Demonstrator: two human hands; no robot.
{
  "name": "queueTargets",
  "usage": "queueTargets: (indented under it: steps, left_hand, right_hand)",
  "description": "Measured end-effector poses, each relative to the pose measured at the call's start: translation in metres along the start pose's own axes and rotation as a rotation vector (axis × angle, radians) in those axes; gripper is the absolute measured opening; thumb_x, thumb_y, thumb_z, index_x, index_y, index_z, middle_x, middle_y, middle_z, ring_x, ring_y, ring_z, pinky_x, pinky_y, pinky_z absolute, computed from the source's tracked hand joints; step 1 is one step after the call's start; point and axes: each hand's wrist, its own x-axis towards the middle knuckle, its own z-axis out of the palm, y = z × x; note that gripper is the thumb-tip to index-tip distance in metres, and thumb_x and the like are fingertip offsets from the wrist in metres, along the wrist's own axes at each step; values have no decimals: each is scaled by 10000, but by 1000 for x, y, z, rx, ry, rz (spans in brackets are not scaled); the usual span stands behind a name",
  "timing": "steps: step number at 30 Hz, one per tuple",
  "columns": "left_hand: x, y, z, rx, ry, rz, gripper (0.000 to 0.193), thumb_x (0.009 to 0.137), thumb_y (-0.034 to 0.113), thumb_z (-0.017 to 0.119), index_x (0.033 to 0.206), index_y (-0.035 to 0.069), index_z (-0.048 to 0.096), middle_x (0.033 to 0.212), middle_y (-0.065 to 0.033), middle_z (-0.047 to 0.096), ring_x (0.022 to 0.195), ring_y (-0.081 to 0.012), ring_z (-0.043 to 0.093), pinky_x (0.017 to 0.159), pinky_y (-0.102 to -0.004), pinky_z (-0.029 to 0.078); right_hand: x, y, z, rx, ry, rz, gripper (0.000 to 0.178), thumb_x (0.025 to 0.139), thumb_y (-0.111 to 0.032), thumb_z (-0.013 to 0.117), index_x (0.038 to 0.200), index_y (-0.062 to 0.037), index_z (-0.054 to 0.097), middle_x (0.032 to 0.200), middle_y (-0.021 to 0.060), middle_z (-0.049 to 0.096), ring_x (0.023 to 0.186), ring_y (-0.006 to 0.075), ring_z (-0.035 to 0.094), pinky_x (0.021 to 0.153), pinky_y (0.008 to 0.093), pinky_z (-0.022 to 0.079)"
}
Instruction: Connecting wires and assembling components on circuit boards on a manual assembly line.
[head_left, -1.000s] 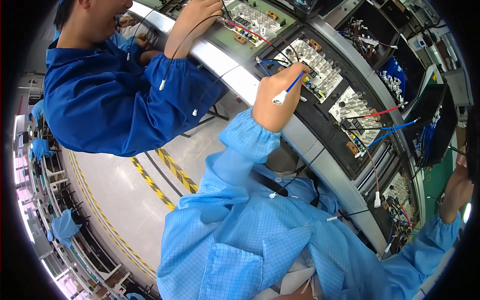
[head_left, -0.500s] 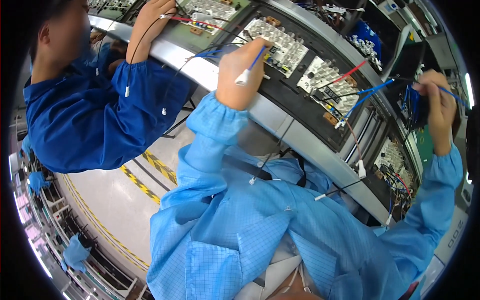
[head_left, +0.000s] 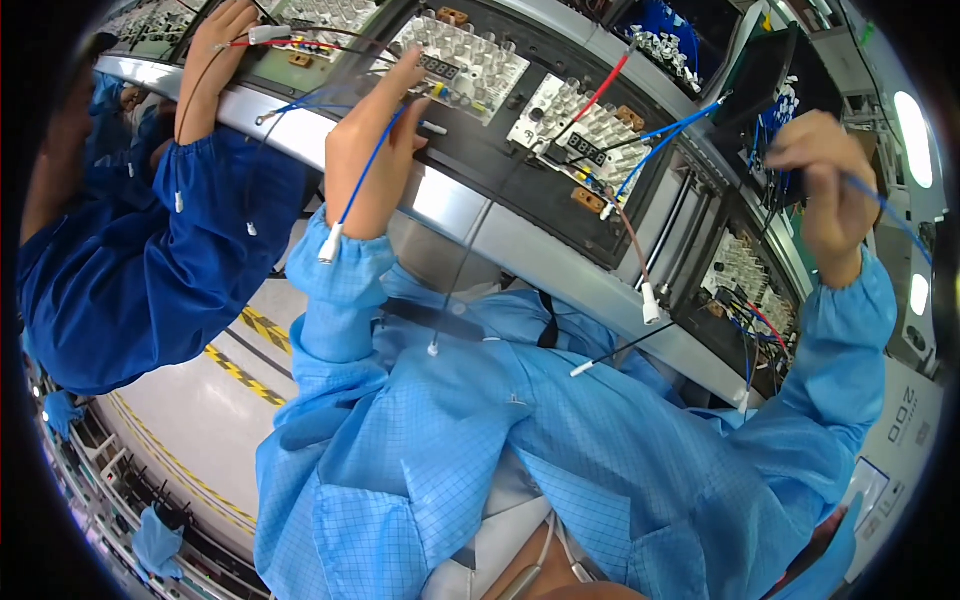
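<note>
My left hand [head_left: 372,150] reaches over the circuit board [head_left: 462,75] on the left, its index finger beside the small digit display [head_left: 438,66]. Its thumb and fingers close on a blue wire [head_left: 365,180], which hangs across the hand and ends in a white connector [head_left: 329,246] over my cuff. Off to the right, my right hand [head_left: 828,185] is raised, slightly blurred, with fingers curled round another blue wire [head_left: 888,212] trailing away to the right. Between my hands lies a second board [head_left: 575,140] with a display and red, blue and brown wires.
A metal rail [head_left: 540,250] edges the line in front of me. On the left, a co-worker's hand [head_left: 215,50] works at another board, their blue sleeve [head_left: 170,270] near mine. A further wired board [head_left: 745,275] sits at right. Wires with white ends dangle over the rail.
My view has swung, so the boards appear farther left. My left hand stays by the same display. My right hand has moved away from the black and blue wire junction by the second board.
</note>
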Motion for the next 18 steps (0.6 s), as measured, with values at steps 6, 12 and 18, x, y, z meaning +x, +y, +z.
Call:
queueTargets:
  steps: [6, 12, 18]
  left_hand:
    - [0, -4, 1, -4, -19, -51, 489, 860, 24, 660, 1323, 136, 546, 1034, -113, 703, 629, -186, 687, 568, -295, 556]
    - [-2, -2, 1, -31, -65, -88, 443, 851, 15, 663, 1274, 125, 586, 1006, -121, 707, 636, -211, 691, 571, -289, 557]
    - [-11, -10, -3, -35, -76, -113, 468, 867, -8, 643, 1304, 149, 584, 1061, -66, 715, 622, -113, 658, 571, -249, 545]
  right_hand:
    - [22, -11, 66, -142, -289, 99, 134, 848, -63, 667, 968, -5, 676, 882, 129, 693, 781, 264, 684, 666, 325, 535]
    - [22, -2, 85, -166, -349, 260, 146, 881, -69, 647, 1020, -31, 674, 908, 125, 701, 744, 260, 691, 641, 313, 543]
    - [21, 1, 96, -170, -386, 290, 144, 904, -70, 620, 1035, -23, 659, 903, 129, 700, 706, 241, 692, 627, 311, 552]
